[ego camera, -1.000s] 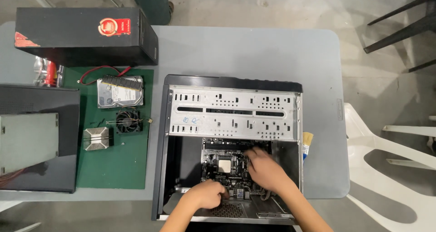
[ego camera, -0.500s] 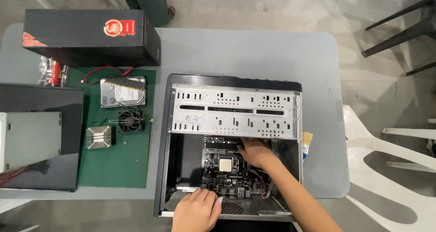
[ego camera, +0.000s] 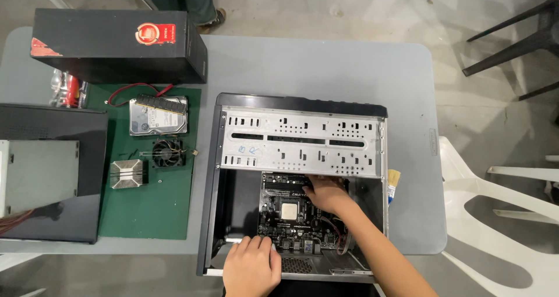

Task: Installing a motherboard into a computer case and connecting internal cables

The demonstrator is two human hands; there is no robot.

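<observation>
While the green mat point(ego camera: 145, 210) at the left carries a hard drive point(ego camera: 158, 115), a small fan point(ego camera: 167, 153) and a finned heatsink point(ego camera: 127, 173), the work sits further right, inside the open computer case point(ego camera: 211, 175) on the grey table point(ego camera: 326, 64). The left hand point(ego camera: 251, 267) lies flat on the case's near edge, fingers together and lightly spread over the metal, gripping nothing. Next comes the motherboard point(ego camera: 285, 215), low in the case; it looks stiff but fragile, light, best held by its bare edges and not by the square processor point(ego camera: 289, 211). The right hand point(ego camera: 327, 193) reaches to the board's upper right corner, fingers curled down. Whether they pinch anything I cannot tell: the drive cage point(ego camera: 303, 141) and the knuckles hide the fingertips. Wires under the forearm are hard to make out.
</observation>
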